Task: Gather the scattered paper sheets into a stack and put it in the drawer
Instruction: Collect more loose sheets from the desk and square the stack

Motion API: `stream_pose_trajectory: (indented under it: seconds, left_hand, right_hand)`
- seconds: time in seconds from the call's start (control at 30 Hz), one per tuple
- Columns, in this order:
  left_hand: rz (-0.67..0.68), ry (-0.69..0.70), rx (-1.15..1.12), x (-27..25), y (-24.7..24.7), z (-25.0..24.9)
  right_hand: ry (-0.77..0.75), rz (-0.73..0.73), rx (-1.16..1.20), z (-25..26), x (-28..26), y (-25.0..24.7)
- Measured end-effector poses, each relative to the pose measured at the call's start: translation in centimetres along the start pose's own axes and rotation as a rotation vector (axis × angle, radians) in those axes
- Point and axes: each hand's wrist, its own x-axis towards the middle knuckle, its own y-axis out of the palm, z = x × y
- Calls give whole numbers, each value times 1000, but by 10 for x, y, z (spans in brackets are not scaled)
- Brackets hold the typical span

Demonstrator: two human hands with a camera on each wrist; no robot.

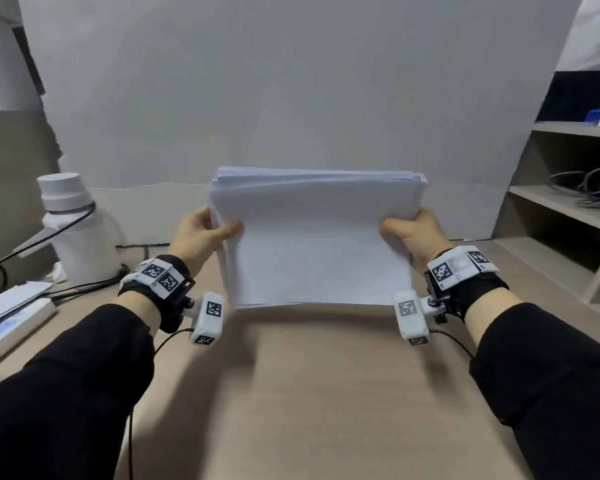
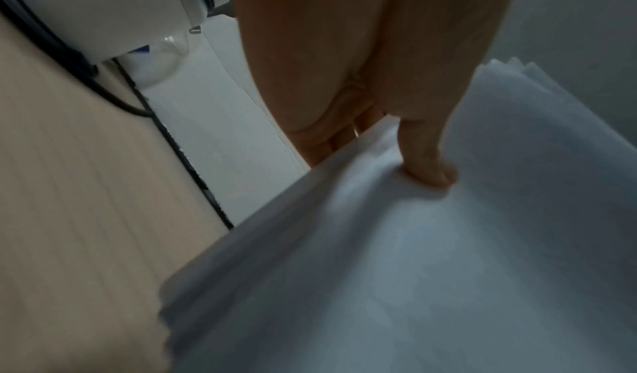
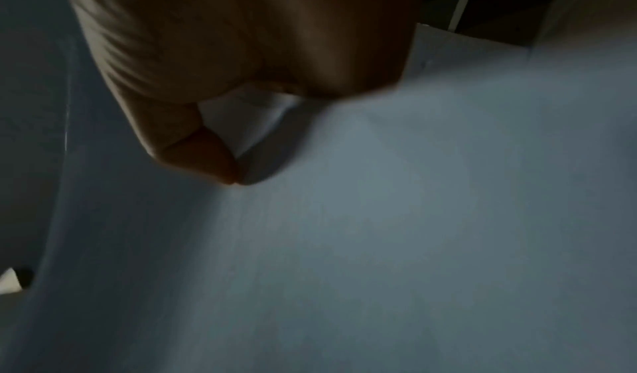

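Observation:
A stack of white paper sheets (image 1: 312,237) stands tilted above the wooden desk (image 1: 309,393), its far edges slightly fanned. My left hand (image 1: 205,233) grips the stack's left edge, thumb on the front sheet and fingers hidden behind. My right hand (image 1: 409,233) grips the right edge the same way. In the left wrist view the thumb (image 2: 427,161) presses into the paper stack (image 2: 413,270). The right wrist view shows my right hand (image 3: 214,106) pinching the paper stack (image 3: 379,229). No drawer is in view.
A white bottle (image 1: 77,230) with a black cable round it stands at the left. A white power strip (image 1: 11,320) lies at the left edge. Wooden shelves (image 1: 568,209) holding cables rise at the right. A grey board (image 1: 291,91) backs the desk.

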Motion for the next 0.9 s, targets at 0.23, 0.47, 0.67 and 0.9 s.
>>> stream_pose_trajectory:
  seconds: [0.23, 0.47, 0.67, 0.9]
  left_hand:
    - [71, -17, 8, -15, 1, 25]
    - [-48, 117, 40, -3, 29, 13]
    - [-215, 287, 261, 9, 45, 10]
    - [23, -15, -116, -2, 26, 46]
  right_hand:
    - [94, -34, 8, -47, -4, 2]
    - [-52, -167, -112, -25, 17, 31]
    - [-197, -209, -358, -16, 27, 41]
    - [133, -102, -18, -83, 19, 10]
